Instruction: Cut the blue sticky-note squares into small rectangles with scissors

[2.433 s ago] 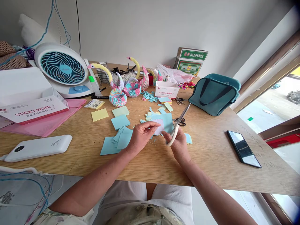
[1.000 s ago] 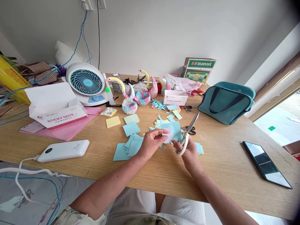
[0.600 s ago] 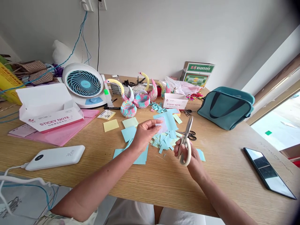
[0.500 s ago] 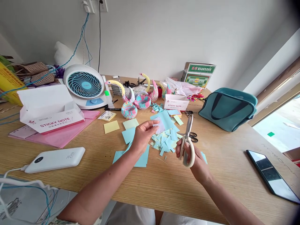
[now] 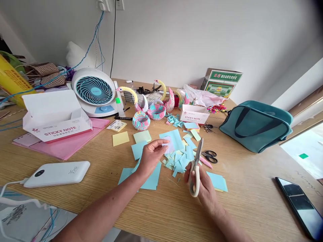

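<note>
On the wood-grained desk (image 5: 242, 201) by a plain grey wall (image 5: 161, 37), a fan (image 5: 94, 90) stands at far left and a teal bag (image 5: 256, 126) at right, around blue paper scraps (image 5: 178, 161). The left hand (image 5: 151, 156) pinches a pale lilac slip (image 5: 168, 145) above the scraps, fingertips closed, while the right hand (image 5: 202, 183) curls round the white-handled scissors (image 5: 195, 171), which, unlike a second ago, stand apart from the slip.
</note>
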